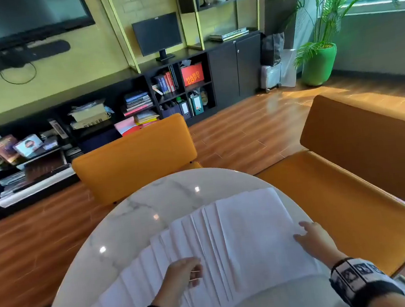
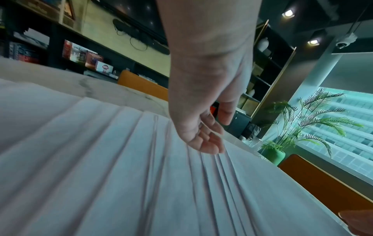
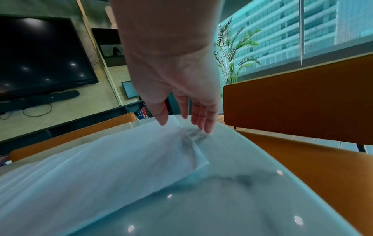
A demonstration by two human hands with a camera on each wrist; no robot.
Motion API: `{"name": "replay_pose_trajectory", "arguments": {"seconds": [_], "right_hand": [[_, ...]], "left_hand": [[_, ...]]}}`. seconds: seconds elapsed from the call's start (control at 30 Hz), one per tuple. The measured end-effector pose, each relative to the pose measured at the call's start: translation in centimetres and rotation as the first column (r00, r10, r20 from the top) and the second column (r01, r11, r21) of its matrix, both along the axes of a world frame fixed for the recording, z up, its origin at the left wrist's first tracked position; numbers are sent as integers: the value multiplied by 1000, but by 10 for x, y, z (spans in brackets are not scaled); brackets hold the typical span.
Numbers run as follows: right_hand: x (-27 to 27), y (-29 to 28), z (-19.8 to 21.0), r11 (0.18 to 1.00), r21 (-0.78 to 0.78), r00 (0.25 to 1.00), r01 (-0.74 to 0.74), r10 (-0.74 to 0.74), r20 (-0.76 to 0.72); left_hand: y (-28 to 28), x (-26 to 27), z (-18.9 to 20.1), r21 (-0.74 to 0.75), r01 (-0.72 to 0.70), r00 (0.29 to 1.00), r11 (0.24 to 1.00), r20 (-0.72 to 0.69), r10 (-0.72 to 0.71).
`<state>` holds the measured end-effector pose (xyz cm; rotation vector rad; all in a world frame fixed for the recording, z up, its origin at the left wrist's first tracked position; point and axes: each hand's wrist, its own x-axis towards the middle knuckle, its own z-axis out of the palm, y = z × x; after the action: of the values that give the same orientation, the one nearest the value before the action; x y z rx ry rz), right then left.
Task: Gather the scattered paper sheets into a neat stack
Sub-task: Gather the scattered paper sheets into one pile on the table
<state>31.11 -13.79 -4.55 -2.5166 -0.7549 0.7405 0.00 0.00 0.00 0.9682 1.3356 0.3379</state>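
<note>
Across round white marble table [image 1: 138, 216], fanned thin white paper sheets [image 1: 229, 239], light and slippery; best squeezed at outer edges with relaxed, empty left hand [image 1: 181, 276] and right hand [image 1: 313, 238].

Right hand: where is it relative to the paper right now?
In the head view the right hand is at the right edge of the fanned paper sheets, near the table's right rim.
</note>
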Motion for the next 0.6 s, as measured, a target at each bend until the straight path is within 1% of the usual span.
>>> {"name": "replay_pose_trajectory", "arguments": {"seconds": [0.03, 0.1, 0.2, 0.27, 0.4, 0.47, 0.5, 0.6], "right_hand": [[3, 5, -1, 1000, -2, 1000, 9, -9, 2], [8, 15, 0, 1000, -21, 1000, 15, -15, 4], [12, 31, 3, 998, -56, 1000, -12, 12, 0], [14, 39, 2, 997, -68, 1000, -23, 22, -19], [14, 50, 1, 993, -79, 995, -91, 93, 32], [10, 57, 0, 990, -101, 994, -96, 101, 44], [7, 60, -1, 992, -99, 996, -82, 85, 27], [-3, 68, -10, 999, -45, 995, -23, 19, -94]], "left_hand": [[3, 9, -4, -18, 5, 1000, 1000, 8, -5], [8, 23, -13, -47, 5, 999, 999, -36, -7], [12, 45, -23, -13, 20, 992, 1000, -128, -22], [16, 58, -24, 19, 29, 984, 999, -174, -25], [26, 77, -28, -10, -18, 986, 1000, -166, 16], [31, 84, -32, -7, -14, 986, 1000, -166, 12], [32, 88, -33, -4, 7, 985, 1000, -171, -7], [30, 98, -37, 43, 86, 980, 995, -184, -76]]}}
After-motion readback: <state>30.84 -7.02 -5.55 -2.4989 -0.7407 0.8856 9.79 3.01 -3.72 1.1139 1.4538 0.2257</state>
